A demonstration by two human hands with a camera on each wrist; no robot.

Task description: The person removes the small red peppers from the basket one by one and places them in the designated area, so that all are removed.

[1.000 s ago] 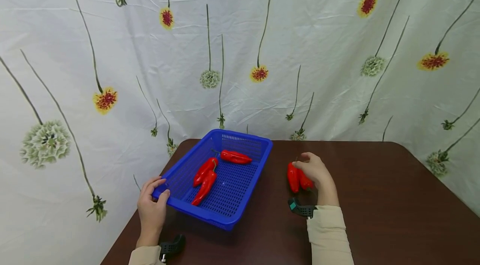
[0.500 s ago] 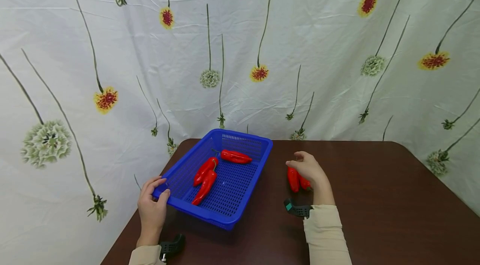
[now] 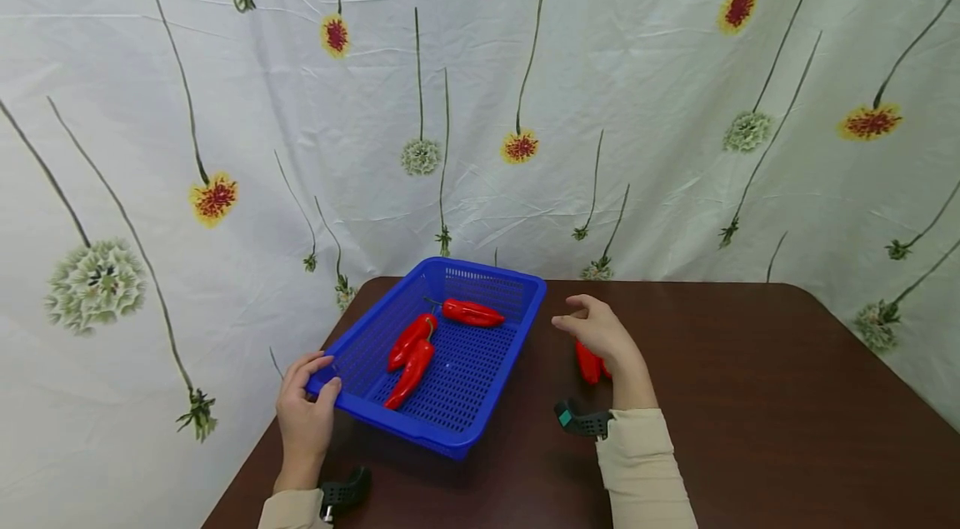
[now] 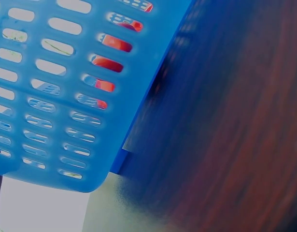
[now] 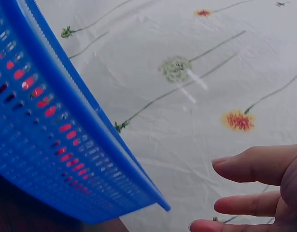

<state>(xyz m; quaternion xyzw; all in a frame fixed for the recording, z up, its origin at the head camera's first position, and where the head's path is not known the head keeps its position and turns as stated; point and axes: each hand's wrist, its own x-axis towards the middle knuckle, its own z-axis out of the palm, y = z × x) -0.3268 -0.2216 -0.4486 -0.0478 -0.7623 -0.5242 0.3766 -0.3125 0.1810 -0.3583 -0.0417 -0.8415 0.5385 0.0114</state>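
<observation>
My left hand (image 3: 303,421) grips the near left corner of a blue plastic basket (image 3: 471,435), its thumb on the rim. Three red chili peppers lie in the basket: one near the back (image 3: 472,312), two others touching each other at the left, the lower one (image 3: 411,375) pointing forward. My right hand (image 3: 600,333) hovers just right of the basket, holding nothing; the right wrist view shows its thumb and fingers (image 5: 247,205) apart. Behind that hand and wrist, more red peppers (image 3: 587,362) lie on the table, partly hidden. In the left wrist view the basket wall (image 4: 56,82) hides the left fingers.
The dark brown table (image 3: 765,404) extends to the right and front of the basket. A white cloth with printed flowers (image 3: 517,147) hangs behind the table and along its left side.
My right hand has moved left and slightly up, away from the peppers on the table and closer to the basket. The left hand and basket have stayed in place.
</observation>
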